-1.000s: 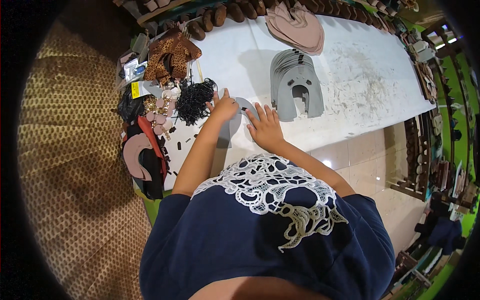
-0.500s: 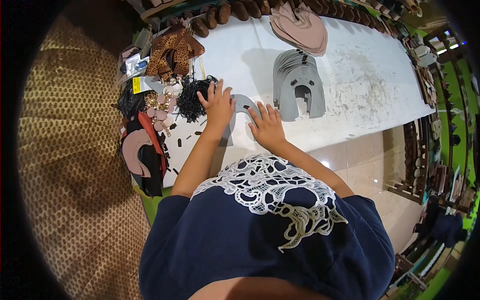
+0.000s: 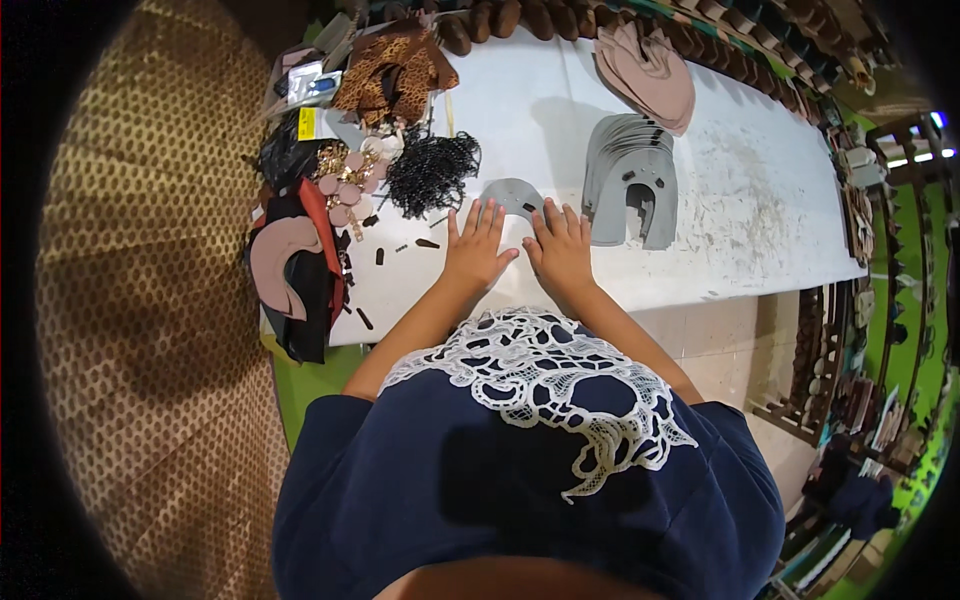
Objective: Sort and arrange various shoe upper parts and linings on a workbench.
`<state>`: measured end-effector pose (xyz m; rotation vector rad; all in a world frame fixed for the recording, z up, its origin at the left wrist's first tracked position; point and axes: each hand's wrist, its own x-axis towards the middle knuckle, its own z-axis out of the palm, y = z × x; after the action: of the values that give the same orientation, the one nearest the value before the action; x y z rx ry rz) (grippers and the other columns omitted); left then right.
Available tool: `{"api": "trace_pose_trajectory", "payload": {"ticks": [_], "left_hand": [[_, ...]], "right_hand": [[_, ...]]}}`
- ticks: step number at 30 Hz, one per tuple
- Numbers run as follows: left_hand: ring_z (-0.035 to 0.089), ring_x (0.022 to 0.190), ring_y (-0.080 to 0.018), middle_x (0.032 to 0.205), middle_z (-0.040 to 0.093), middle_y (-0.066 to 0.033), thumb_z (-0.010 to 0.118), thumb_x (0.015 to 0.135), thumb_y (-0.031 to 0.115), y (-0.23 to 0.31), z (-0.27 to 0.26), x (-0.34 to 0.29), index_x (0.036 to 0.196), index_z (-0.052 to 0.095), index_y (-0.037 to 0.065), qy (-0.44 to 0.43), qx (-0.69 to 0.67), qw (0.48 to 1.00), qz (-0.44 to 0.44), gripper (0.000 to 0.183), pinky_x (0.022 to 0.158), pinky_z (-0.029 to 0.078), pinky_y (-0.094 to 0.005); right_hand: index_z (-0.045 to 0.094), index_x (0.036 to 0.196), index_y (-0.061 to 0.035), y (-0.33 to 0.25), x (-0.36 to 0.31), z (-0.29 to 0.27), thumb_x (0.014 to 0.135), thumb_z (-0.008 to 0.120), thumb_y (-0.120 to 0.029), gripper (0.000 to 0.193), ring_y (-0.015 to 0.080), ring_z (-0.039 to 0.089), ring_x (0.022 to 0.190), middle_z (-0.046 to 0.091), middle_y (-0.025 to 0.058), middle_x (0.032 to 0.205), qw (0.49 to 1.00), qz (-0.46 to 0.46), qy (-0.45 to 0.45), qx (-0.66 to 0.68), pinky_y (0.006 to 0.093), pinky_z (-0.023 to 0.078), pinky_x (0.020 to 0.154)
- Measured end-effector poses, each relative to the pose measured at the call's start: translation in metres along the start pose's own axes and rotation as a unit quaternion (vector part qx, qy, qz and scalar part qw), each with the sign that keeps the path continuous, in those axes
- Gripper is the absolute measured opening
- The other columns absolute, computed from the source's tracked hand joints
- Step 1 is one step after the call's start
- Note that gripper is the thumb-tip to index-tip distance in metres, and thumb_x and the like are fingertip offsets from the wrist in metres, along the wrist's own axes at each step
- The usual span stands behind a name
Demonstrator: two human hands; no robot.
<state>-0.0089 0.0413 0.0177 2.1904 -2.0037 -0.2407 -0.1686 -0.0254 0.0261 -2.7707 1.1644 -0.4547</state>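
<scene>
A grey U-shaped piece [image 3: 514,190] lies flat on the white-covered table [image 3: 735,210] in front of me. My left hand [image 3: 476,248] rests over its left side with the fingers stretched out flat. Over the right side lies my right hand [image 3: 562,246], its fingers also spread and flat. A small black mark or piece shows on the curve by my right fingertips. The lower ends of the grey piece are hidden under my hands. Just right of my right hand stands a stack of similar grey U-shaped pieces [image 3: 610,150], with small black pieces on top.
Beyond my left hand is a tangle of black beaded strands [image 3: 432,172], beside pink and gold ornaments [image 3: 345,195]. Leopard-print pieces [image 3: 395,70] lie behind. Small black tabs [image 3: 427,243] are scattered at left. Pink cut pieces [image 3: 648,75] and brown shoe forms [image 3: 508,18] line the back.
My left hand has come down from near the black strands onto the left side of the grey piece. My right hand has shifted slightly. The view has turned a little.
</scene>
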Motion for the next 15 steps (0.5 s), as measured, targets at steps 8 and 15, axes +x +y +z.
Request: {"api": "trace_pose_trajectory", "payload": {"ticks": [8, 15], "left_hand": [[0.031, 0.130, -0.0268, 0.129, 0.050, -0.0039, 0.056, 0.083, 0.032, -0.027, -0.038, -0.030, 0.108, 0.063, 0.014, 0.067, -0.043, 0.997, -0.005, 0.032, 0.101, 0.006, -0.0670], [0.035, 0.127, -0.0293, 0.124, 0.053, -0.0065, 0.060, 0.080, 0.017, -0.077, -0.044, -0.055, 0.093, 0.068, 0.017, 0.144, -0.027, 0.985, -0.092, 0.015, 0.103, 0.007, -0.0629]], "right_hand": [[0.063, 0.097, -0.0145, -0.043, 0.020, -0.003, 0.078, 0.061, -0.025, 0.022, 0.0299, 0.039, 0.121, 0.049, 0.0083, 0.124, 0.997, -0.051, 0.005, 0.057, 0.0542, 0.025, 0.101], [0.064, 0.102, -0.0167, -0.083, 0.034, 0.015, 0.079, 0.060, -0.025, 0.025, 0.0307, 0.039, 0.121, 0.050, 0.0076, 0.124, 0.989, -0.091, -0.043, 0.110, 0.0549, 0.027, 0.100]]}}
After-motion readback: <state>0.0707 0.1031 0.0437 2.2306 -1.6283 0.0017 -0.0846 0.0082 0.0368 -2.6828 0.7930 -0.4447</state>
